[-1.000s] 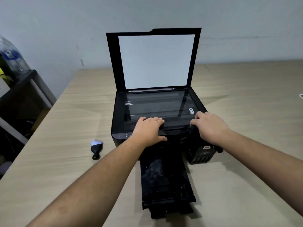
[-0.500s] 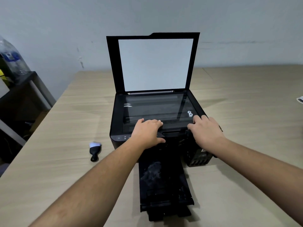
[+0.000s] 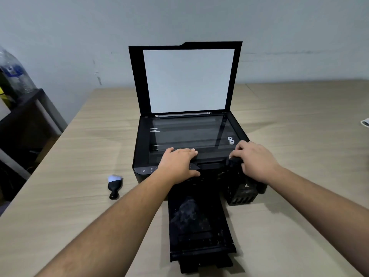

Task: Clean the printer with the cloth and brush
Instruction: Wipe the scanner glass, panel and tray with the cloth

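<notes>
Right grip: the right hand (image 3: 255, 162) has its fingers curled over a dark, bunched cloth (image 3: 234, 162), pressing it onto the front right corner of the printer (image 3: 143, 156). Black on black hides the cloth's outline.
Left grip: the left hand (image 3: 179, 162) lies flat on the printer's front edge with fingers straight, holding nothing. It appears to be steadying the machine.
Cloth to glass: the glass (image 3: 185, 134) begins just beyond the cloth, at about 11 o'clock from the right hand. Its long axis runs 9 to 3.
White rings: two small white rings (image 3: 231, 140) sit on the glass at 11 o'clock, close to the right fingertips and in the way of a wipe.
Lid: the lid (image 3: 188, 80) stands upright at 12 o'clock, leaving the glass open.
Tray: the tray (image 3: 197, 226) is pulled out toward 6 o'clock and looks dusty.
Brush: the brush (image 3: 114, 185) lies untouched on the table (image 3: 79, 146) at 8 o'clock from the left hand, which is the nearer one. Its handle points toward 6, its bristles toward 12.
Likely move: a sweep of the cloth toward 9 o'clock across the front edge or glass.
</notes>
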Available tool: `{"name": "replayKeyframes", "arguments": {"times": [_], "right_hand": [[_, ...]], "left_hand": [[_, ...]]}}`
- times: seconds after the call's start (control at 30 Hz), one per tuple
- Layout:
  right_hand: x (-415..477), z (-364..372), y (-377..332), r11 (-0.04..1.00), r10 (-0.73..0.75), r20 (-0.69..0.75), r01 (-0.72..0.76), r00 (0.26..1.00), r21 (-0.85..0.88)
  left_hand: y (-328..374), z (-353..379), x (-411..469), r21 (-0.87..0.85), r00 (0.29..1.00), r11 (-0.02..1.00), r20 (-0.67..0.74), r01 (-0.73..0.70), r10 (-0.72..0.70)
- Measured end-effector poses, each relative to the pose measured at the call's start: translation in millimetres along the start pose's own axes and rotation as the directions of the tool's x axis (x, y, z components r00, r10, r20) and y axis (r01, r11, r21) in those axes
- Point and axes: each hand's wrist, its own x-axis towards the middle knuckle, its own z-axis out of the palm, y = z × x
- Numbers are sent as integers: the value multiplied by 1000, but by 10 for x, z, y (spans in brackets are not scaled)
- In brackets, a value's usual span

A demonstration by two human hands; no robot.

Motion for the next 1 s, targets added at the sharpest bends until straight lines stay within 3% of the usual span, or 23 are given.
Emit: {"name": "replayKeyframes", "arguments": {"times": [0.1,0.2,0.33,0.5,0.63,0.8,0.87,0.93,1.0], "right_hand": [[17,57,37,996,72,-121,-66,990,55],[89,114,-229,938,226,-304,-123,925,323],[88,322,-645,968,-130,-108,150,986,199],[-20,394,-214,989,-149,-267,138,952,-59],[121,443,-565,993,-53,-297,82,953,84],[122,414,-597,946,-219,-243,266,945,184],[68,296,-333,954,-193,-152,221,969,203],[104,129,-28,982,-3,-71,16,997,188],[146,-15,142,955,224,-63,-206,973,212]], "left_hand": [[-10,6,-19,7,1000,1000,8,-17,17],[-58,29,-65,-6,999,1000,-50,-11,11],[-197,46,-146,2,986,997,-152,76,-74],[-284,33,-166,15,991,997,-107,81,-79],[-278,32,-166,32,992,996,-100,81,-78],[-284,18,-163,38,993,996,-95,79,-75],[-291,12,-162,37,993,996,-87,78,-75],[-293,5,-166,35,994,997,-83,74,-71],[-289,1,-165,33,994,997,-91,70,-66]]}}
